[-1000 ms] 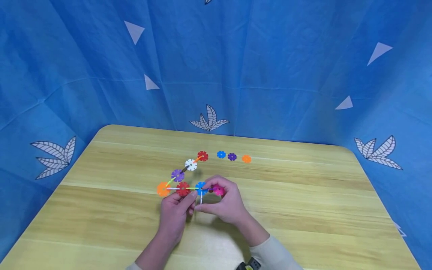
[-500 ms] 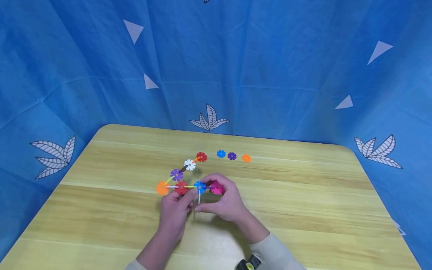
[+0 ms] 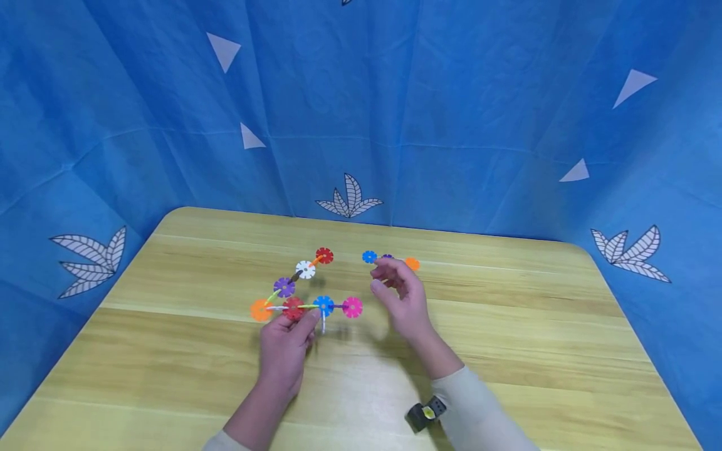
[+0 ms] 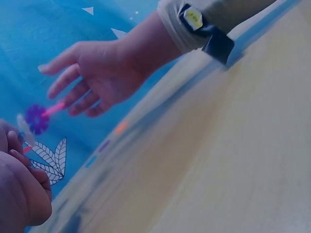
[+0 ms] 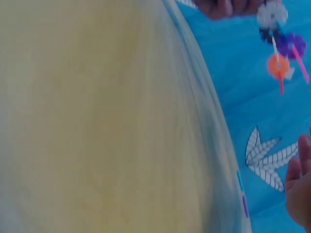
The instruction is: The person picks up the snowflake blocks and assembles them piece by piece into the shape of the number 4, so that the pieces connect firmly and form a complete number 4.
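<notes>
In the head view my left hand (image 3: 283, 357) pinches a bent chain of slotted plastic snowflake discs near its front red disc (image 3: 293, 308). From an orange disc (image 3: 261, 310) at the corner, one arm runs right through a blue disc (image 3: 324, 305) to a pink disc (image 3: 352, 307). The other slants back through a purple disc (image 3: 284, 287) and a white disc (image 3: 305, 269) to another red disc (image 3: 324, 255). My right hand (image 3: 403, 300) is raised with loosely bent fingers and holds nothing. Its fingertips are near the loose discs at the back.
A loose blue disc (image 3: 369, 257), a dark purple disc partly covered by my right fingers, and an orange disc (image 3: 412, 264) lie in a row on the wooden table (image 3: 536, 326). A blue patterned cloth (image 3: 479, 125) hangs behind the table.
My right hand has let go of the chain near the blue disc and moved right and back. My left hand has shifted slightly left with the chain.
</notes>
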Motion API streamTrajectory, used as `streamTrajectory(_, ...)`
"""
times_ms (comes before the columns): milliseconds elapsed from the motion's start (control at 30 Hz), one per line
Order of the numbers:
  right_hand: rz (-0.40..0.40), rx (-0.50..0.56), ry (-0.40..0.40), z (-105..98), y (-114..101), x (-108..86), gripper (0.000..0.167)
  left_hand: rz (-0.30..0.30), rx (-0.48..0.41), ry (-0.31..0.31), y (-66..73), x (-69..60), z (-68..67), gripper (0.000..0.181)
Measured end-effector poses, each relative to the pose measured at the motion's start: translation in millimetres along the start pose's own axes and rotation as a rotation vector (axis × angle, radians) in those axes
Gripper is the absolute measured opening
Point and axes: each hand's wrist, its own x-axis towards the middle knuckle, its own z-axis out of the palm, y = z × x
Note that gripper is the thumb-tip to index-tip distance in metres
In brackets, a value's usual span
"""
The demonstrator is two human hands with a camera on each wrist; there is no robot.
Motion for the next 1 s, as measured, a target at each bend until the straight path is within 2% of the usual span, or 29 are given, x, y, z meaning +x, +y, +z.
streamTrajectory(133, 0.062, -0.091, 0.068, -5.0, 9.8, 10.8, 0.033, 0.012, 0.008, 0.019, 1.4, -0.3, 0.0, 0.018)
streamTrajectory(233, 0.128, -0.167, 0.083, -8.8, 23.2, 17.5, 0.038, 0.020, -0.004, 0.022, 2.1, -0.1, 0.4, 0.020)
streamTrajectory(333, 0.163, -0.217, 0.085, -11.0, 34.3, 23.7, 0.043, 0.025, -0.017, 0.022, 2.2, 0.1, 1.2, 0.022)
streamTrajectory(500, 0.174, -0.291, 0.091, -10.2, 47.6, 31.9, 0.048, 0.040, -0.029, 0.024, 1.5, 0.6, 1.9, 0.022)
streamTrajectory(633, 0.205, -0.383, 0.087, -8.1, 57.0, 35.9, 0.050, 0.051, -0.054, 0.026, 0.0, 1.8, 1.9, 0.017)
streamTrajectory(800, 0.269, -0.447, 0.060, -4.9, 65.3, 38.3, 0.050, 0.052, -0.065, 0.031, -0.5, 2.5, 1.5, 0.002)
streamTrajectory(1000, 0.327, -0.526, 0.067, -2.2, 71.6, 40.1, 0.051, 0.045, -0.050, 0.031, 1.1, 2.5, 1.7, 0.003)
